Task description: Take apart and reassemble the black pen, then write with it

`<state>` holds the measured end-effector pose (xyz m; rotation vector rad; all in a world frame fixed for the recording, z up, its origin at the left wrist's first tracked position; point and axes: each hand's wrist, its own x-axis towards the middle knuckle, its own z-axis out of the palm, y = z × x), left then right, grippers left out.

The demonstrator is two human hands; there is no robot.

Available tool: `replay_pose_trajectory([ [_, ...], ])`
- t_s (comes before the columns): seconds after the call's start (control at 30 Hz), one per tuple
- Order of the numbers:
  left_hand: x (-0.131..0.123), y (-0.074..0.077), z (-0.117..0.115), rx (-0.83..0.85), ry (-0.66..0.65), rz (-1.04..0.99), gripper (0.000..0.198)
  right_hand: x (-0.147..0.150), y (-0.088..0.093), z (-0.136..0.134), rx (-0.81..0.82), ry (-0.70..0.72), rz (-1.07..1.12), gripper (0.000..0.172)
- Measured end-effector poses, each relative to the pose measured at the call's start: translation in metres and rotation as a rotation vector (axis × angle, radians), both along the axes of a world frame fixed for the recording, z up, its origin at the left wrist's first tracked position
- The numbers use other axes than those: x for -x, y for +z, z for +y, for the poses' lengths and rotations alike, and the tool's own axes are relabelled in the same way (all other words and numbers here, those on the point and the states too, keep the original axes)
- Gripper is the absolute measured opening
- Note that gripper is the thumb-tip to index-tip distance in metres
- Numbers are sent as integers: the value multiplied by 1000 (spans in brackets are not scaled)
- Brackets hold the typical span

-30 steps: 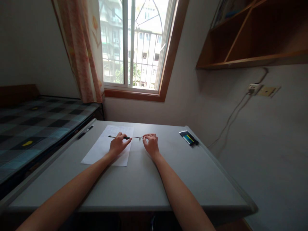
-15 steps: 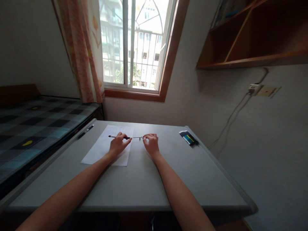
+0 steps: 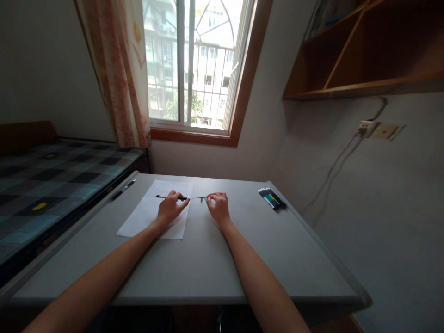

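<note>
Pinching a slim black pen (image 3: 182, 199), the left hand (image 3: 169, 208) sits over a white rectangular paper sheet (image 3: 144, 219) near its right edge; the right hand (image 3: 218, 206) grips a thin dark rod (image 3: 198, 198) just beside the pen's end. Grey tabletop (image 3: 199, 263) leaves room between the forearms (image 3: 128, 254).

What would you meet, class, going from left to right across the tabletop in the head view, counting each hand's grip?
Pen at the table's left edge → left grip → thin rod → right grip → pack with a blue and yellow label.
</note>
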<state>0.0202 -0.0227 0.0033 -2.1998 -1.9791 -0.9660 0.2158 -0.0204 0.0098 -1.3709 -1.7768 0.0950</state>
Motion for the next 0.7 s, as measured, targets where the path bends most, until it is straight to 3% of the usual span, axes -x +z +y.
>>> replay_pose_trajectory([
  [0.37,-1,4,-1,22,17,-28,38,-2,-3,3,1,-34,-11,23],
  [0.7,0,3,0,27,23,-19,38,-6,-5,7,131,-165,-71,24],
])
